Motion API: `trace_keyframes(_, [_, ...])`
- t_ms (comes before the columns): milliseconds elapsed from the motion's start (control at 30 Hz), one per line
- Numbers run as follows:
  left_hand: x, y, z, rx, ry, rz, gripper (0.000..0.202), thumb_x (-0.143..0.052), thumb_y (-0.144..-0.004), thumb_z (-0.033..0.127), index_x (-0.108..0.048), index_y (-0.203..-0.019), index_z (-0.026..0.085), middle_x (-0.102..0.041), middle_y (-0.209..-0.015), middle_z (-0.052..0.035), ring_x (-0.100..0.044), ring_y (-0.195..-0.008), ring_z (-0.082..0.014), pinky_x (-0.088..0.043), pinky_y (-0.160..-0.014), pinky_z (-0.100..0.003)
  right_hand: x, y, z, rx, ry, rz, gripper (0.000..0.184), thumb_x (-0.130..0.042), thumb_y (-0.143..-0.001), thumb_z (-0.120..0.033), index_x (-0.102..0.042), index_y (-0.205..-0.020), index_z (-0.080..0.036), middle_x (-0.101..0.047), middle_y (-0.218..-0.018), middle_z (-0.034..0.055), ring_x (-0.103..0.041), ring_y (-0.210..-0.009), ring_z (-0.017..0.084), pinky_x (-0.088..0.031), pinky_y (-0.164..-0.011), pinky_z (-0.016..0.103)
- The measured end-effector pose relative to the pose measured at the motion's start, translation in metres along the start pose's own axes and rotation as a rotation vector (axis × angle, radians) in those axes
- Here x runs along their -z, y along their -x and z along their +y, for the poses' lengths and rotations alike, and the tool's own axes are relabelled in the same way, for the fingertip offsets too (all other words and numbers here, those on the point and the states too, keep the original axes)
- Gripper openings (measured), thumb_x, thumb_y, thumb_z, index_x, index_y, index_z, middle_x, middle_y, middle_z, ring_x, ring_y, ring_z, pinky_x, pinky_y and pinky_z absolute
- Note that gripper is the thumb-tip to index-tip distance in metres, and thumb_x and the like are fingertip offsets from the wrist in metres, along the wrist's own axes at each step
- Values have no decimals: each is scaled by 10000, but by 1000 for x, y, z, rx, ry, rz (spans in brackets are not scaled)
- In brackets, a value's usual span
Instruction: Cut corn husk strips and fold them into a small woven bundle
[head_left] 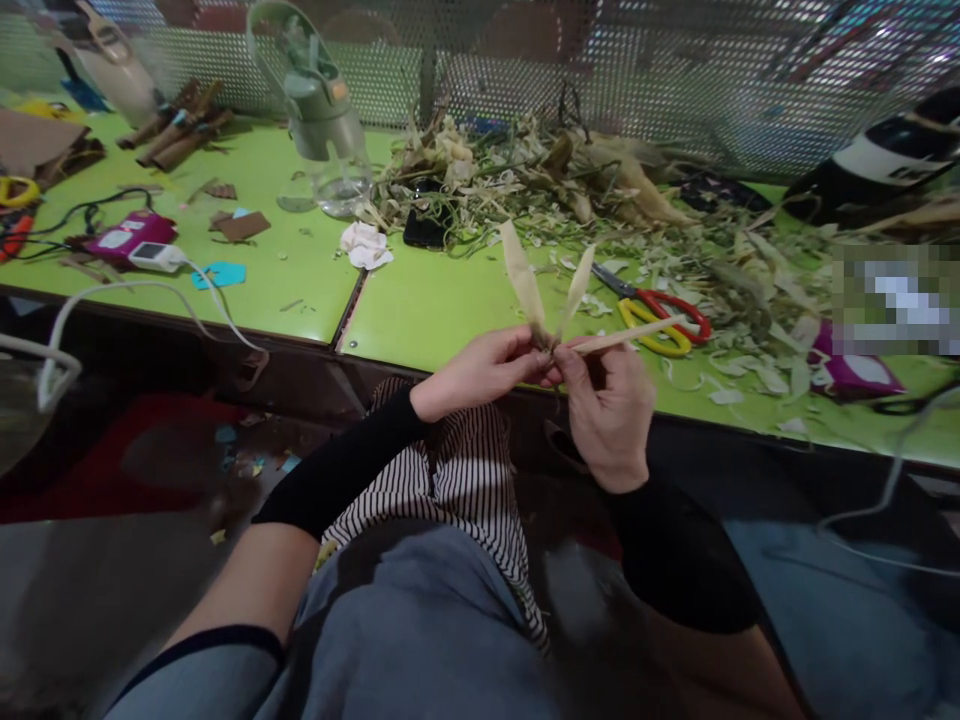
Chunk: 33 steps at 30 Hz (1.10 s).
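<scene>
Both my hands meet over the front edge of the green table (442,310). My left hand (502,365) is closed, pinching the gathered base of some pale dried husk leaves (523,275); two of them stand upright and spread apart. Fingertips of my right hand (611,405) press at the same base, and a long narrow husk strip (634,332) runs out from them to the right. Just beyond my right hand lie scissors (660,318) with one red and one yellow handle loop. The exact knot point between the fingertips is too small to make out.
A heap of husks and scraps (540,180) covers the back and right. A water bottle (322,120), crumpled tissue (366,246) and black phone (426,222) stand or lie left of it. A dark bottle (874,165) leans at right. White cable (142,285) hangs off the left edge.
</scene>
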<state>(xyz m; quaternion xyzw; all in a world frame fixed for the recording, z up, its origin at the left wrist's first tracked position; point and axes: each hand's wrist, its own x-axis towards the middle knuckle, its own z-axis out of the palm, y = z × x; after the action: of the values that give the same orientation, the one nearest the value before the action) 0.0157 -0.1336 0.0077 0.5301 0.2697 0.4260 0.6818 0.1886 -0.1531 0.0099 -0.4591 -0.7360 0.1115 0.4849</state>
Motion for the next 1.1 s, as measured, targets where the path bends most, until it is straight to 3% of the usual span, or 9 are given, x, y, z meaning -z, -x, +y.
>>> trace_keyframes(133, [5, -20, 6, -48, -89, 51, 95, -703, -973, 199, -670, -1004, 114, -747, -998, -71, -718, -925, -138, -578, -961, -332, -2, -18, 6, -48, 34, 36, 284, -630, -1033, -519, -697, -981, -248, -711, -902, 65, -676, -751, 221, -573, -704, 411])
trace_keyframes(333, [19, -47, 32, 20, -134, 170, 123, -678, -982, 163, -679, -1099, 125, -744, -906, -38, -723, -857, -107, -588, -899, -301, -5, -58, 26, -153, -59, 28, 277, -662, -988, -542, -699, -966, -269, -727, -898, 45, -681, -806, 213, -558, -721, 371])
trace_keyframes(467, [17, -46, 40, 42, -141, 175, 101, -675, -962, 107, -656, -1058, 132, -747, -869, -29, -722, -834, -100, -585, -880, -274, -7, -64, 34, -247, -190, -70, 362, -680, -944, -634, -629, -943, -276, -689, -787, 13, -636, -686, 183, -517, -635, 337])
trace_keyframes(533, [16, -47, 41, 45, -159, 233, 114, -661, -962, 86, -629, -1062, 129, -735, -839, -22, -723, -826, -102, -584, -886, -282, -6, -63, 34, -277, -200, -138, 382, -656, -955, -649, -605, -951, -269, -661, -736, -2, -613, -645, 175, -492, -607, 325])
trace_keyframes(600, [16, -49, 42, 70, -191, 310, 126, -634, -967, 65, -596, -1073, 123, -712, -788, -5, -714, -796, -98, -583, -884, -293, -4, -59, 31, -212, -93, -175, 351, -639, -979, -609, -616, -951, -260, -675, -758, 11, -618, -668, 183, -494, -628, 334])
trace_keyframes(667, [15, -50, 43, 110, -235, 345, 138, -608, -966, 42, -571, -1075, 119, -687, -737, 15, -693, -749, -91, -580, -878, -301, 0, -54, 25, -61, 77, -186, 269, -639, -996, -521, -645, -951, -257, -715, -855, 45, -654, -764, 214, -520, -703, 365])
trace_keyframes(833, [12, -46, 40, 114, -307, 293, 169, -611, -934, 24, -557, -1046, 138, -685, -733, 29, -655, -704, -68, -570, -874, -274, 13, -46, 10, 261, 391, -222, 145, -564, -1013, -315, -679, -954, -248, -722, -914, 93, -680, -914, 287, -524, -824, 440])
trace_keyframes(967, [11, -42, 34, 89, -332, 269, 166, -638, -913, 34, -552, -992, 152, -692, -753, 19, -669, -735, -78, -554, -839, -261, 30, -47, 4, 343, 452, -299, 167, -528, -1016, -252, -693, -1038, -243, -734, -981, 107, -686, -972, 314, -527, -875, 477])
trace_keyframes(1100, [8, -40, 28, 10, -368, 229, 189, -690, -879, 44, -544, -886, 163, -650, -727, 31, -605, -676, -64, -504, -751, -243, 39, -52, -3, 339, 399, -350, 160, -549, -1037, -291, -708, -1046, -272, -750, -1012, 92, -692, -1011, 315, -529, -927, 501])
